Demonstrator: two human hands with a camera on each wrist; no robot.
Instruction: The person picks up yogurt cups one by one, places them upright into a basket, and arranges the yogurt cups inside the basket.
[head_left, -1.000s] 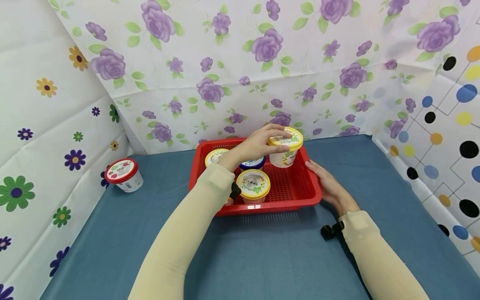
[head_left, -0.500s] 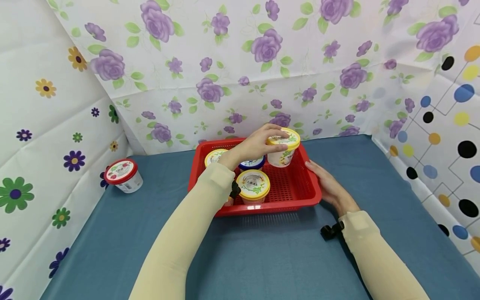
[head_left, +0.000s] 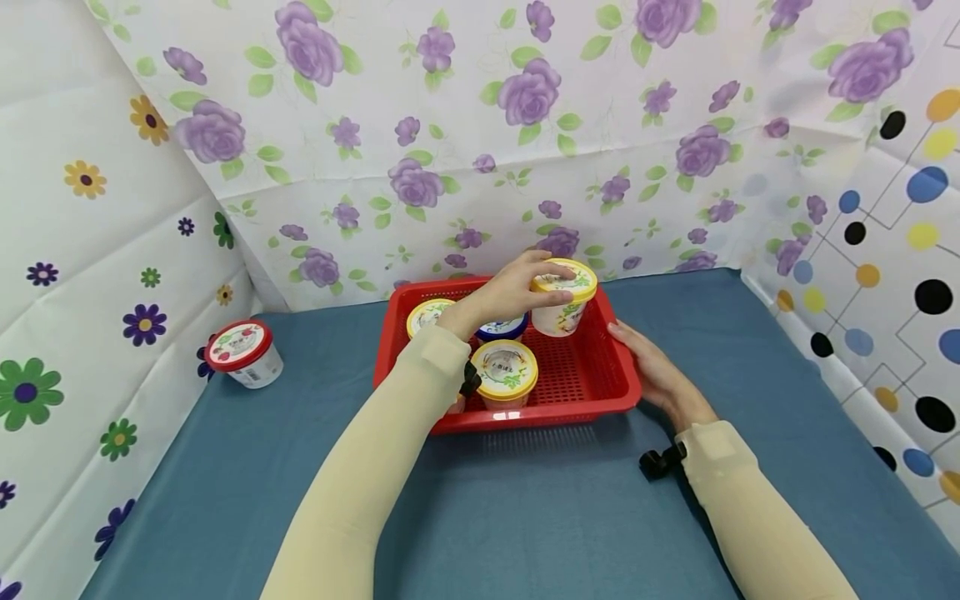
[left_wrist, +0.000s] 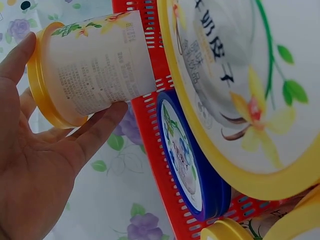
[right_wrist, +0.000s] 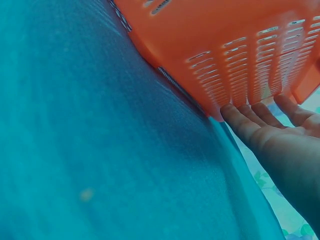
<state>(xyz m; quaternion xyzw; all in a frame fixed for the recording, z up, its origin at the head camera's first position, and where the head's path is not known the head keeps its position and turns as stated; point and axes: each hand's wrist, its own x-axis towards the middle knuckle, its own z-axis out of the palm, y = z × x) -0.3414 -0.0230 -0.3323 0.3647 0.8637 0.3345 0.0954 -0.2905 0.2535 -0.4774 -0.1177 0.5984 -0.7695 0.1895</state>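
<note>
My left hand point(head_left: 513, 292) grips a yellow-lidded tub point(head_left: 558, 317) by its lid, thumb on one side and fingers on the other. The tub is at the back right of the red basket point(head_left: 570, 410); whether its base touches the basket floor I cannot tell. Inside the basket are a blue-lidded tub point(left_wrist: 187, 165), a front yellow-lidded tub point(head_left: 507, 371) and another yellow-lidded tub point(head_left: 429, 314) at the back left. At the basket's right wall, my right hand point(head_left: 663, 375) touches the slotted side with extended fingers point(right_wrist: 242, 122).
A red-lidded tub point(head_left: 243, 354) stands apart on the blue cloth point(head_left: 510, 517), at the far left. Flowered sheeting point(head_left: 465, 133) rises behind the table, with patterned sheets on both sides. My left forearm hides the basket's left front part.
The yellow-lidded tub in my left hand has shifted slightly left and a little lower. My right hand stays against the basket wall.
</note>
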